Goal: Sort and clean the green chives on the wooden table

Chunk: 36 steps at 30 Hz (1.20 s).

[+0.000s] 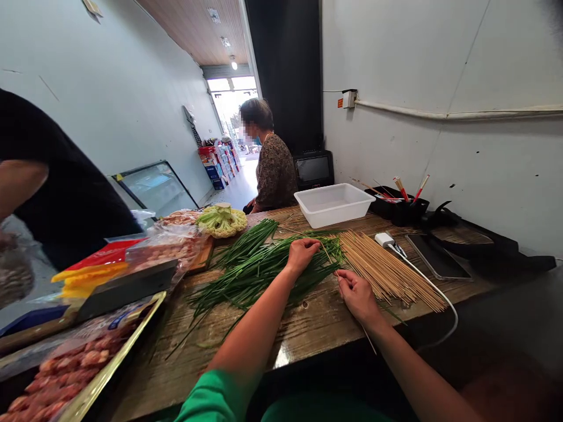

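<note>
My left hand rests with curled fingers on a heap of green chives spread over the wooden table, pinching some stalks. My right hand is closed around a thin bamboo skewer that runs up towards the chives and down past my wrist. A large pile of bamboo skewers lies just right of both hands.
A white plastic tub stands behind the chives, a cauliflower to its left. A charger and cable, a phone and a black utensil holder sit right. Trays of meat lie left. Another person sits at the far end; a dark-sleeved arm is at left.
</note>
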Each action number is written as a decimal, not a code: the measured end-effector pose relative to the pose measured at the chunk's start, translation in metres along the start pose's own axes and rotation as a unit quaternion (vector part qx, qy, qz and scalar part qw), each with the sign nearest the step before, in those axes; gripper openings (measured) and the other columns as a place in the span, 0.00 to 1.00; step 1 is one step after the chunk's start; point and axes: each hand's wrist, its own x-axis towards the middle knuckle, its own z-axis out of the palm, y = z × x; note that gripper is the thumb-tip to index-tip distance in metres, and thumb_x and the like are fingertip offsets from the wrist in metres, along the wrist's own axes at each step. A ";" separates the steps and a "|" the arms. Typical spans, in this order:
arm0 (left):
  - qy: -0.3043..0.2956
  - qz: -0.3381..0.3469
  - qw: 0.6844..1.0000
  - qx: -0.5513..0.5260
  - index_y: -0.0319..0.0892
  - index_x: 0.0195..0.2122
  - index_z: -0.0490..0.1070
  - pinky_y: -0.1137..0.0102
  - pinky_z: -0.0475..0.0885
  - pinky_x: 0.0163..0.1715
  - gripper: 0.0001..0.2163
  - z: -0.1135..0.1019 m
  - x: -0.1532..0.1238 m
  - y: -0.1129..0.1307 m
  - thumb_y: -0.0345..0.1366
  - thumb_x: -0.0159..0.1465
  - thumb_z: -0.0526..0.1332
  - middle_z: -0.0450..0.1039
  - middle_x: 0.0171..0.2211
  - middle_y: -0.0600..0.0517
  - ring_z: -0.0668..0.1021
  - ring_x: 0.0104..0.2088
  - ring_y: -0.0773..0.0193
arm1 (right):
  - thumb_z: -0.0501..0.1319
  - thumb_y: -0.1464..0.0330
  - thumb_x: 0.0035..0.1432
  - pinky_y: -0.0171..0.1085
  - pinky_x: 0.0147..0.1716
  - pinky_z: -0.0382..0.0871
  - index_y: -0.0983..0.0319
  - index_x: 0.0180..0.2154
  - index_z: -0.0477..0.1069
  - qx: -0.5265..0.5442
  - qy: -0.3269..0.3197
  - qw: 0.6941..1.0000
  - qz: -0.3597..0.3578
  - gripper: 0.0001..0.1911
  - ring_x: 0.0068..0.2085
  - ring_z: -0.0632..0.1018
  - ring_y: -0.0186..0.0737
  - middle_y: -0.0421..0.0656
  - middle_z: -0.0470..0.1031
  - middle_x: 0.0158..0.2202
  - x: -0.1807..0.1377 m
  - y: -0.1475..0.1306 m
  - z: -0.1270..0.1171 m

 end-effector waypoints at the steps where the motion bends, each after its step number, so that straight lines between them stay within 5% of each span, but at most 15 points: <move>1: 0.001 -0.001 1.000 0.006 0.38 0.34 0.77 0.73 0.71 0.34 0.11 0.000 0.000 0.001 0.38 0.57 0.58 0.78 0.28 0.50 0.77 0.30 0.66 | 0.53 0.58 0.52 0.33 0.18 0.57 0.66 0.39 0.73 0.000 -0.001 1.000 0.001 0.20 0.18 0.65 0.33 0.39 0.69 0.18 0.000 -0.001 0.000; 36: 0.006 -0.009 1.000 -0.009 0.36 0.33 0.77 0.74 0.68 0.30 0.11 -0.002 -0.002 0.004 0.35 0.55 0.58 0.76 0.22 0.52 0.75 0.25 0.68 | 0.54 0.59 0.53 0.33 0.20 0.60 0.67 0.41 0.73 0.011 -0.001 1.000 -0.001 0.21 0.19 0.67 0.34 0.40 0.69 0.17 0.002 0.005 0.000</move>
